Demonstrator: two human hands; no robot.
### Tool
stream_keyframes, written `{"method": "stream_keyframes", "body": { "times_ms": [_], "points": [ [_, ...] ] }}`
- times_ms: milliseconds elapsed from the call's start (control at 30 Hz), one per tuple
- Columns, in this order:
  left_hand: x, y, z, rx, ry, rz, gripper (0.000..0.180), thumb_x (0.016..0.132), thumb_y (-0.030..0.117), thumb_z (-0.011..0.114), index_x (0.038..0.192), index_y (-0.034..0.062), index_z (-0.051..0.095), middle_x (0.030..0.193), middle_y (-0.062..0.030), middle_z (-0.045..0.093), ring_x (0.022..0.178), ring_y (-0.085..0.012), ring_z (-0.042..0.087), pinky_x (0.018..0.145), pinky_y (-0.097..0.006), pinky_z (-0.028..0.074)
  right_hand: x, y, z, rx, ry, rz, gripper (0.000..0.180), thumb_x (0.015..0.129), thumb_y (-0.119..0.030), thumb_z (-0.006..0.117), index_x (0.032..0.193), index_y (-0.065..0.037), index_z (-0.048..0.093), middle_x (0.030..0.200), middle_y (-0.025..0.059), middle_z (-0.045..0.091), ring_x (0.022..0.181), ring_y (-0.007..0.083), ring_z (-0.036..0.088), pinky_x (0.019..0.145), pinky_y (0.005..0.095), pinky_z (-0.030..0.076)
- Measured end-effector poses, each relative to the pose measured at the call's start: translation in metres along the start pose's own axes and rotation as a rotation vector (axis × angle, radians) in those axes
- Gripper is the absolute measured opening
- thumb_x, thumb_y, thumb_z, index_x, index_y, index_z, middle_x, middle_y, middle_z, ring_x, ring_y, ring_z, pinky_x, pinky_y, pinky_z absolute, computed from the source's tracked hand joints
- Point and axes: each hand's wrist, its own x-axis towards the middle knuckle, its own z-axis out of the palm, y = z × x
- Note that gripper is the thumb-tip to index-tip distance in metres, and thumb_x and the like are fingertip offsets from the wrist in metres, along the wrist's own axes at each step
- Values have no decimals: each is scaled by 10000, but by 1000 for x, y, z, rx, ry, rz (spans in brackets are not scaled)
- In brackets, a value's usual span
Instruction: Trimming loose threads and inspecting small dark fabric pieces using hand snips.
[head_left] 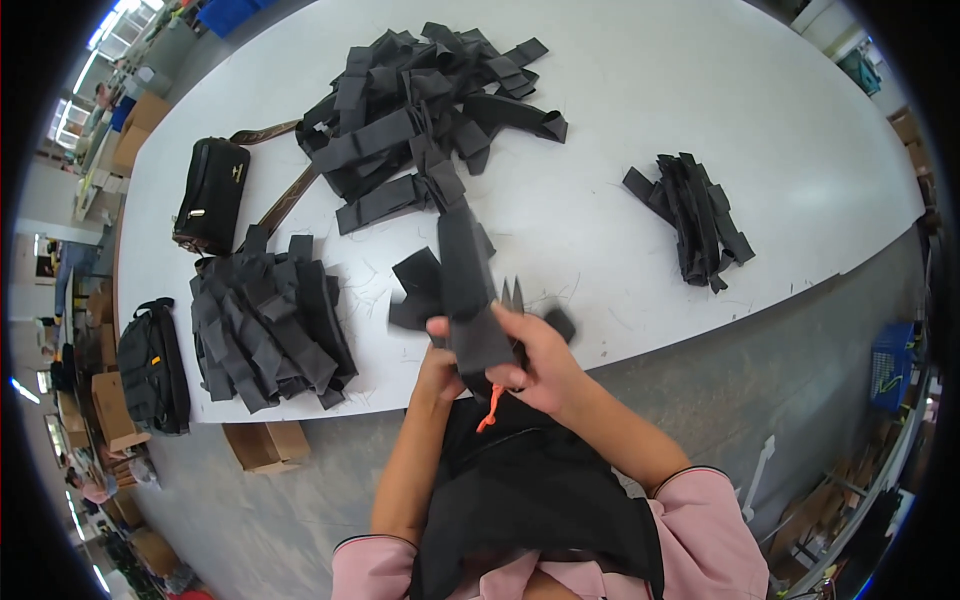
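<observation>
Just over the near edge of the table I hold up a black fabric strip [465,270], partly blurred. My left hand [436,372] is closed on its lower left side. My right hand [543,362] grips the strip's right side, with thread snips [513,294] also in it. The dark snip blades point away from me, and a knotted orange cord [490,408] hangs below the fingers. More black strip pieces [418,280] lie or hang behind my left hand, some smeared by motion. The snips' handles are mostly hidden in my palm.
A large heap of black strips [380,140] lies at the far side of the white table [620,90]. A second stack [270,325] sits left, a smaller bundle [693,220] right. A black shoulder bag [212,195], a backpack [153,365] and a cardboard box [266,446] are leftward.
</observation>
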Motion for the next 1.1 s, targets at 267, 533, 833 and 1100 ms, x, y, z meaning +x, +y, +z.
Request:
{"method": "stream_keyframes", "body": {
  "times_ms": [267,533,833,1100],
  "points": [
    [-34,-13,-11,-9,415,-6,527,689,51,591,1197,-22,471,1119,-182,563,1025,-304,578,915,-408,474,13,11,-18,264,-9,5,337,964,-232,353,1072,30,536,1020,151,629,386,63,291,402,183,274],
    [-81,7,-13,32,454,-172,486,689,163,582,1082,-116,520,967,-226,606,828,-290,615,744,-347,515,-14,9,-72,-596,300,2,300,876,-145,502,1102,46,553,882,113,623,418,44,394,422,185,351],
    [-86,8,13,183,364,-42,511,752,8,559,1239,-60,425,1170,-188,566,1052,-273,571,911,-381,469,-3,53,-31,-1190,321,-542,276,801,0,562,1070,-57,584,830,51,540,605,106,496,521,243,382],
    [-108,-5,0,-12,518,71,580,792,56,588,1321,1,359,1147,-165,559,1071,-303,558,935,-443,458,9,86,-30,-1643,87,-699,333,824,-23,581,1153,-73,568,876,101,564,714,226,598,588,307,469]
  ]
}}
